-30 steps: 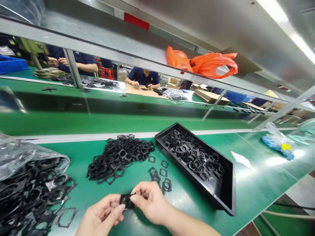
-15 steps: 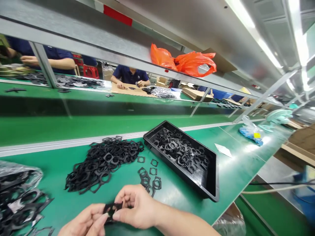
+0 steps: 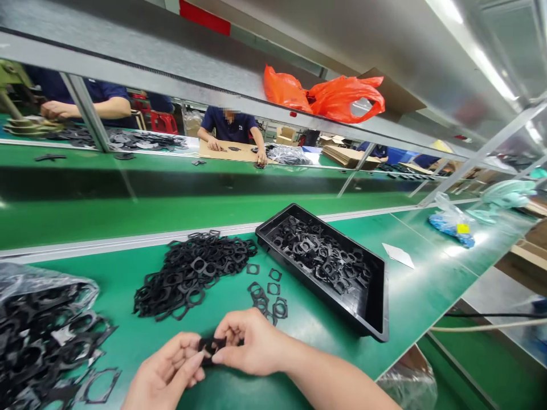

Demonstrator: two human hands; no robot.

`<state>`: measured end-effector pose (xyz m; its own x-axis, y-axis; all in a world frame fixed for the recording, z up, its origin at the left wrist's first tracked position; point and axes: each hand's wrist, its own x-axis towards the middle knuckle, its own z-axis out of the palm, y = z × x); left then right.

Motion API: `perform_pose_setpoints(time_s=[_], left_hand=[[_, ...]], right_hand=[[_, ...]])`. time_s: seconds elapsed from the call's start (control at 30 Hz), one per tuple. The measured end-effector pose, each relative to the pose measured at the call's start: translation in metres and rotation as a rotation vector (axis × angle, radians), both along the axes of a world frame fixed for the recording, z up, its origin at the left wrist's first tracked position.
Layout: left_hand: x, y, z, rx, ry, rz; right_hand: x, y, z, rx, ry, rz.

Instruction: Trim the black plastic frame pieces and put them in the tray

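Note:
Between my two hands is a small black flat frame piece [image 3: 210, 345], partly covered by fingers and blurred. My left hand [image 3: 173, 367] pinches its left side, thumb uppermost. On the other side my right hand [image 3: 250, 344] grips it between thumb and curled fingers. Beyond the hands lies a heap of black ring-shaped frames [image 3: 194, 273]. Several loose black frames [image 3: 273, 288] rest on the green table just past my right hand. A black tray [image 3: 325, 304] holding many similar small pieces stands to the right.
At the left, a clear plastic bag [image 3: 47, 279] spills black frames. A white card [image 3: 398, 255] and a bag of blue items [image 3: 450, 228] lie to the right. A metal shelf with orange plastic bags [image 3: 325, 97] hangs overhead. Co-workers [image 3: 231, 128] sit across the bench.
The view has shifted, so the bench things sit slightly further right. Both my hands still hold the black piece. The co-worker opposite has reached an arm forward to the bench edge.

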<state>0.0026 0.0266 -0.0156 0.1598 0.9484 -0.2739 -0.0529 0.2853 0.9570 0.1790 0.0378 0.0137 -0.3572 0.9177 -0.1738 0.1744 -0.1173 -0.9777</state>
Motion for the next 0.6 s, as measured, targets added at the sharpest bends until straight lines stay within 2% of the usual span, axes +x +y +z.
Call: perform_pose_setpoints(time_s=[0.07,0.1,0.17,0.2,0.23,0.3,0.33,0.4,0.47,0.53,0.6], left_hand=[[0.002,-0.002,0.005,0.027,-0.015,0.058],[0.003,-0.003,0.007,0.040,-0.018,0.080],[0.003,-0.004,0.010,0.064,-0.004,0.075],[0.003,-0.003,0.011,0.077,0.017,0.057],[0.002,-0.003,0.011,0.092,0.043,0.031],[0.000,-0.001,0.011,0.139,0.118,-0.024],[0.000,-0.001,0.011,0.176,0.171,-0.056],[0.001,-0.004,0.011,0.272,0.316,-0.143],[0.002,-0.009,0.015,0.381,0.499,-0.259],[0.003,-0.016,0.021,0.487,0.678,-0.386],[0.003,-0.023,0.031,0.568,0.837,-0.494]], right_hand=[[0.007,0.005,0.007,0.014,0.074,-0.051],[0.012,0.009,0.012,0.049,0.134,-0.135],[0.026,0.020,0.022,0.160,0.311,-0.418],[0.033,0.025,0.026,0.228,0.424,-0.606],[0.040,0.031,0.030,0.241,0.528,-0.723],[0.050,0.040,0.030,0.182,0.616,-0.790],[0.052,0.042,0.028,0.138,0.589,-0.758],[0.054,0.045,0.018,0.123,0.400,-0.628],[0.054,0.047,0.005,0.283,0.024,-0.508],[0.055,0.052,-0.008,0.539,-0.407,-0.454],[0.057,0.060,-0.018,0.635,-0.577,-0.432]])
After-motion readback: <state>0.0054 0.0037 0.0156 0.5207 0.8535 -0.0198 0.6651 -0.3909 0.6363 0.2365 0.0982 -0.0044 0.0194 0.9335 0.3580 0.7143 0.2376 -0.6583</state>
